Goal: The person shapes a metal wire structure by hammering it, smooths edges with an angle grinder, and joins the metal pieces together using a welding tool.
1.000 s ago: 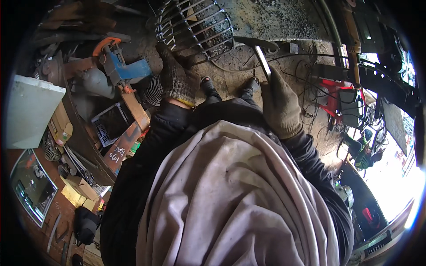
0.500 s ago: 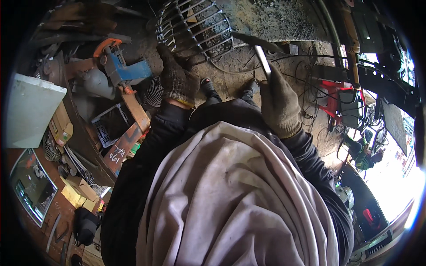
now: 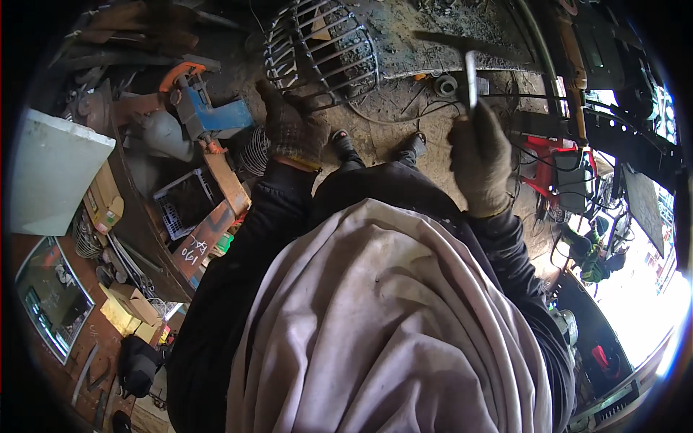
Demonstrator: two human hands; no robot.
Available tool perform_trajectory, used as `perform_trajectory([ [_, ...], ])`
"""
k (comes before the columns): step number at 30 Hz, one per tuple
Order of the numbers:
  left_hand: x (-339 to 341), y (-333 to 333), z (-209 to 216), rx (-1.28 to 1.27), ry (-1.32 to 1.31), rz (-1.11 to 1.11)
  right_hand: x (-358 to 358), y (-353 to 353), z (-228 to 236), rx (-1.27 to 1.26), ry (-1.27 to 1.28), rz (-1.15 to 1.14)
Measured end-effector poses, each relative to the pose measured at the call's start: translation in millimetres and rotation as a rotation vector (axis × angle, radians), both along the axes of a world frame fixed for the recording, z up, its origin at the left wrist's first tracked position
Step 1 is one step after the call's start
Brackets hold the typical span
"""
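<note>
A cage of welded metal bars (image 3: 312, 61) stands at the top centre, in front of my feet. My left hand (image 3: 292, 130), in a dark knitted glove, is closed at the cage's lower left edge; its fingertips are partly hidden. In a brown-grey glove, my right hand (image 3: 482, 162) is wrapped around the metal handle of a chipping hammer (image 3: 471, 76). The hammer's long narrow head lies crosswise above the hand, to the right of the cage and apart from it.
A blue and orange vise-like tool (image 3: 209, 112) stands left, above a plastic crate (image 3: 173, 224). Coiled wire (image 3: 254, 151) lies beside my left hand. A grimy metal plate (image 3: 447, 36) is beyond the hammer. Cables and a red stool (image 3: 541, 169) are at the right.
My right hand has moved right with the hammer and turned it, so the head shows crosswise. The left hand stays at the cage; the whole view has shifted slightly.
</note>
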State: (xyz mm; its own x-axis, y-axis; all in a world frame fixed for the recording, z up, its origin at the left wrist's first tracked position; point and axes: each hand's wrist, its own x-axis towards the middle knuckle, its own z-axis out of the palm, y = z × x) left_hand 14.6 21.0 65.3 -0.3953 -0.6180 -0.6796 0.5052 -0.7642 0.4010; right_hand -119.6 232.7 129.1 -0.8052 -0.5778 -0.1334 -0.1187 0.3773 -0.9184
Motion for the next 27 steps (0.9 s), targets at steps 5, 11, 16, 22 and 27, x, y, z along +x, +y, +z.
perform_trajectory([
  [5,33.8,-30.8,-60.4,-0.035,0.235,0.018,-47.2,-3.0,10.6,-0.07,-0.199,-0.196],
  [11,38.0,-50.4,-38.7,-0.033,0.286,-0.014,-106.3,19.7,-8.4,-0.109,-0.229,-0.19],
  [16,52.2,-67.4,-35.0,-0.182,0.575,-0.114,-169.7,28.7,-27.6,0.18,0.494,0.097],
  [22,42.7,-53.1,37.1,-0.293,0.529,-0.038,-191.2,-10.8,-9.3,0.206,0.125,0.065],
  [27,32.2,-55.6,45.5,-0.225,0.534,-0.128,-229.4,-7.3,-44.1,0.399,0.309,-0.041],
])
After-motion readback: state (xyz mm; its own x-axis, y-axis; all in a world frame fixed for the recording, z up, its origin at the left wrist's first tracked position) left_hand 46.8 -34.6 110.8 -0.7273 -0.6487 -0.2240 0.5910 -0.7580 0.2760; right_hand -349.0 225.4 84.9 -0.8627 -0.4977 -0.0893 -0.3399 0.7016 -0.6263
